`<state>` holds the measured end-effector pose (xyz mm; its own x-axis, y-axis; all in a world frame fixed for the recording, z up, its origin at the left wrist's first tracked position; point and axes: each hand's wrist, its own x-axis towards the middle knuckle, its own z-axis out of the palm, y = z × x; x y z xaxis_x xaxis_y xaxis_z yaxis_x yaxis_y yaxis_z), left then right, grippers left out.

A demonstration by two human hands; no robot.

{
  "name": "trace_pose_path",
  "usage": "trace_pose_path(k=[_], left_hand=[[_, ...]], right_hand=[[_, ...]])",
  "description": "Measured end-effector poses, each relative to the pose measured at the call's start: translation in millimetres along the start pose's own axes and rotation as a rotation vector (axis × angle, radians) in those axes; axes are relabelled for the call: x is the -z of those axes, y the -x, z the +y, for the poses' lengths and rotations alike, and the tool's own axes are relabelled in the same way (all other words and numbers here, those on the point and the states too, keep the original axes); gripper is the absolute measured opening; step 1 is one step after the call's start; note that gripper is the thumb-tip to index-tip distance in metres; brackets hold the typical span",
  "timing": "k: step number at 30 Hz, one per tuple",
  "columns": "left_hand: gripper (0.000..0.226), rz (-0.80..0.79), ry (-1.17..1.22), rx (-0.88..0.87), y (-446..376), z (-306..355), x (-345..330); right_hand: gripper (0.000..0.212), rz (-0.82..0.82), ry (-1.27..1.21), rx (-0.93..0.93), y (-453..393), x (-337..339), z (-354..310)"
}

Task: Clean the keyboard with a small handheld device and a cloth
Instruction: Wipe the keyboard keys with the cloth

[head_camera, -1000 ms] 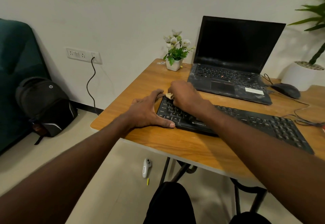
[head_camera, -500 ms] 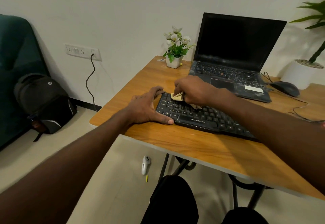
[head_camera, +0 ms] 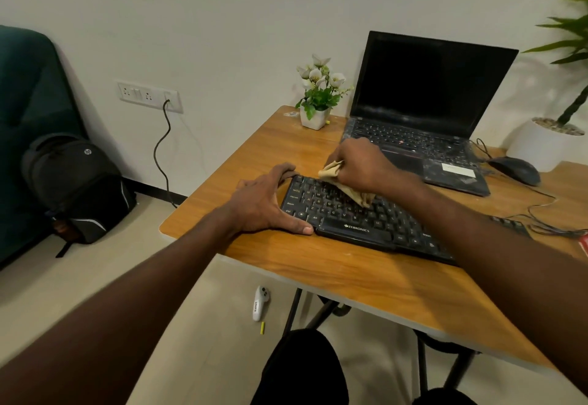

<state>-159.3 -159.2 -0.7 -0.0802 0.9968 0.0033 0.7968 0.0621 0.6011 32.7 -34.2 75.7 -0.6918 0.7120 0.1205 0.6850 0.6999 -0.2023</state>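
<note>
From the head camera, looking down, the long black plastic keyboard (head_camera: 359, 213) lies flat on the brown wooden surface (head_camera: 366, 280), near its front edge. The left hand (head_camera: 264, 204) is spread flat at the left end of the keyboard. Its thumb runs along the front edge and its fingers reach around the far corner. It looks like it keeps the keyboard from sliding.

The right hand (head_camera: 359, 166) is curled into a fist around a crumpled tan cloth (head_camera: 346, 183). Part of the cloth sticks out of the fist on the left, and part hangs down and touches the keys in the upper left area of the keyboard. So I think the wiping step is the one going on. Only the left part of the keys is under the cloth, so much of the keyboard seems left to wipe.

A small white handheld device (head_camera: 261, 303) lies on the floor under the surface, well away from both hands.

Next, the fist needs to press the cloth down and rub it across the rows toward the right end, while the left hand holds firm. The right arm hides some of the middle keys.

An open black laptop (head_camera: 423, 112) sits behind the keyboard.
</note>
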Motion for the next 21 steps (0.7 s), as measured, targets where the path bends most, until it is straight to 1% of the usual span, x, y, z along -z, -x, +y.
trace_pose_path(k=[2,4,7,9,11,13,14,16,18,21], left_hand=[[0.144,-0.003,0.007,-0.002,-0.4,-1.1,-0.2],[0.146,-0.015,0.004,-0.010,-1.3,-1.8,-0.7],[0.146,-0.014,-0.002,-0.002,-2.0,-4.5,-1.2],[0.147,-0.012,0.005,-0.006,-2.6,-5.8,-1.2],[0.147,-0.012,0.012,-0.009,-2.3,-5.1,-0.9],[0.145,-0.004,0.011,-0.011,-2.1,-5.1,-1.4],[0.144,-0.003,0.010,-0.012,-2.0,-4.8,-1.4],[0.142,-0.003,0.001,-0.005,-2.5,-4.7,-1.0],[0.140,-0.004,-0.012,-0.004,-2.6,-3.7,-0.5],[0.137,-0.001,-0.014,0.002,0.3,0.5,0.7]], right_hand=[[0.029,0.012,0.038,0.108,9.7,-4.7,-1.5],[0.033,0.012,0.094,0.137,18.1,-9.1,4.9],[0.025,-0.041,0.132,0.057,13.5,1.2,8.4],[0.022,-0.028,0.109,0.041,7.4,6.8,0.2],[0.025,-0.011,0.065,0.056,9.3,1.6,-7.7],[0.032,0.000,0.090,0.083,16.1,-9.0,-3.6],[0.031,0.002,0.115,0.072,19.5,-10.6,2.4],[0.022,-0.002,0.161,0.000,19.1,-6.3,12.3],[0.021,0.001,0.186,-0.046,12.4,0.0,11.0],[0.021,0.035,0.093,0.005,6.8,-3.8,-4.6]])
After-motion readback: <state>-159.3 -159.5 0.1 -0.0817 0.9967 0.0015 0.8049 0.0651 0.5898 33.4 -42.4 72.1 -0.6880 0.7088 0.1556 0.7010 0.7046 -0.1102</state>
